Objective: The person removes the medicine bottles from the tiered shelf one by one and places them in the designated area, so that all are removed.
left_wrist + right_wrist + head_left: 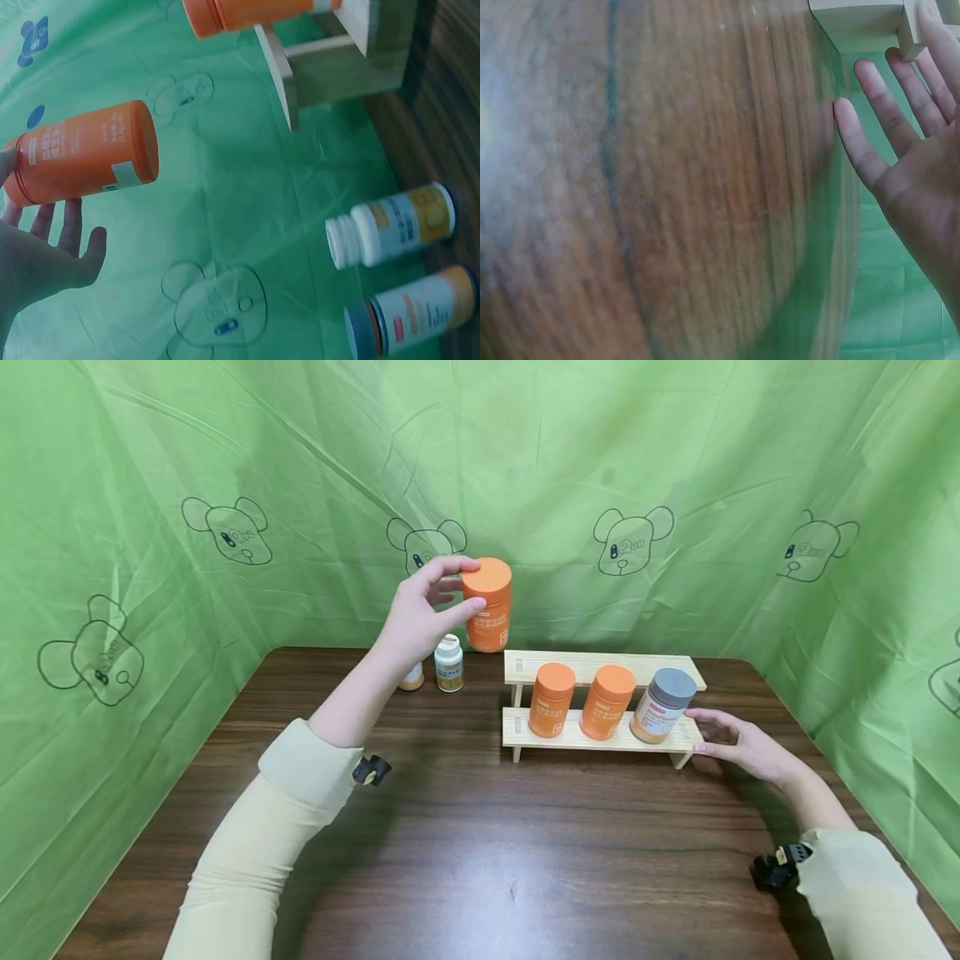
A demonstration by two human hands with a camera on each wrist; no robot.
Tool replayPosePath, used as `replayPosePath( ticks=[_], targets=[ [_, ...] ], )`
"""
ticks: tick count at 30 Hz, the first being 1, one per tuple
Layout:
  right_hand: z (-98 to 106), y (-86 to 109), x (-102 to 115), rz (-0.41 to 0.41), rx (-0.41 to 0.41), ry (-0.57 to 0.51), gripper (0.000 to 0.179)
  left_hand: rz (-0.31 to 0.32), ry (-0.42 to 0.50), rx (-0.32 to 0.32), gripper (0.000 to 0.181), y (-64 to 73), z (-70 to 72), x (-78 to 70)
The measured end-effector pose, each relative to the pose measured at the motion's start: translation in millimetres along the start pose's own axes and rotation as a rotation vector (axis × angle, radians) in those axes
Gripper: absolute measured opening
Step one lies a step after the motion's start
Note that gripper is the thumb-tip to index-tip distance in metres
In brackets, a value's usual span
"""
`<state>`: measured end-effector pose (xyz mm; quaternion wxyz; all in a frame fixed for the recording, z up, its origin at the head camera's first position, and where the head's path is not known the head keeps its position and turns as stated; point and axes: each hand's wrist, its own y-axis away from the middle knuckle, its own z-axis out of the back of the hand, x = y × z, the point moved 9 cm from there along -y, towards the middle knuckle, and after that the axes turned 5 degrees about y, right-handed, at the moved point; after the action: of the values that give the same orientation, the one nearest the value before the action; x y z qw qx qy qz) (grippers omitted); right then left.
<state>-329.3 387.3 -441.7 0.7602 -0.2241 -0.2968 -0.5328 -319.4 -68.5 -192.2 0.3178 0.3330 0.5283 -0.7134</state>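
My left hand holds an orange bottle by its upper part, thumb on the near side and fingers behind. The bottle hangs upright in the air, just left of the upper step of a two-step wooden rack. In the left wrist view the bottle's base points away from the palm. At the right end of the rack's lower step, my right hand grips the wood between thumb and fingers. Two orange bottles and a grey-capped bottle stand on that lower step.
Left of the rack, a small white bottle stands on the dark wooden table. Beside it, a grey-capped bottle is partly hidden by my left hand in the head view. Green cloth with mouse-like drawings surrounds the table's back and sides.
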Motion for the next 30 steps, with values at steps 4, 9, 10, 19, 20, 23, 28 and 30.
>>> replayPosePath(
  ticks=[4, 9, 10, 19, 20, 23, 28, 30],
  targets=[
    [0.1, 0.2, -0.8, -0.001, 0.002, -0.009, 0.055, -0.014, -0.014, -0.025, 0.039, 3.5, 14.0, 1.9],
    [-0.2, 0.2, -2.6, -0.018, 0.008, -0.011, 0.056, -0.013, -0.015, -0.071, 0.040, 8.4, 33.8, 10.9],
    [-0.4, 0.3, -2.8, -0.022, 0.011, -0.015, 0.056, -0.010, -0.016, -0.080, 0.040, 9.5, 37.9, 13.5],
    [-1.1, 0.0, -2.5, 0.006, 0.013, -0.029, 0.056, 0.013, 0.024, -0.147, 0.041, 19.2, 74.6, 39.6],
    [-1.2, 0.3, -2.3, 0.008, 0.011, -0.028, 0.056, 0.017, 0.025, -0.153, 0.041, 20.2, 78.4, 42.6],
    [-1.3, 1.2, -1.2, 0.008, 0.011, -0.023, 0.056, 0.033, 0.024, -0.165, 0.041, 23.2, 89.4, 51.4],
    [-1.0, 2.0, -0.2, -0.007, 0.001, 0.005, 0.056, 0.068, -0.009, -0.182, 0.042, 29.3, 107.4, 66.5],
    [-1.2, 2.3, -0.7, -0.014, -0.002, 0.020, 0.056, 0.084, -0.024, -0.187, 0.043, 32.4, 114.7, 72.8]
  ],
)
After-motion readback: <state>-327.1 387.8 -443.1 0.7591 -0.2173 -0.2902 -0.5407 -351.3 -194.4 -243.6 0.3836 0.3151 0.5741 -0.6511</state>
